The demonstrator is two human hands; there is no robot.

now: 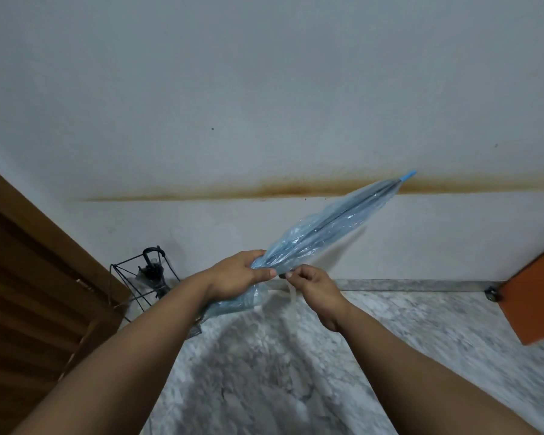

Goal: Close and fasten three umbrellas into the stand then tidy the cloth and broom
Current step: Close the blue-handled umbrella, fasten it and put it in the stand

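Note:
A folded umbrella (327,224) of clear pale-blue plastic slants up to the right, its blue tip near the stained wall. My left hand (239,274) is wrapped around its gathered canopy near the lower end. My right hand (311,288) pinches a small strap at the canopy, right beside the left thumb; a pale strip hangs below it. A black wire umbrella stand (129,277) sits by the wall at the left, with a dark-handled umbrella (153,268) standing in it. The held umbrella's handle is hidden behind my left forearm.
A brown slatted wooden door (29,277) fills the left side. An orange panel (534,296) juts in at the right. The floor (390,340) is grey marbled stone, meeting a white wall with a brown stain streak (264,191).

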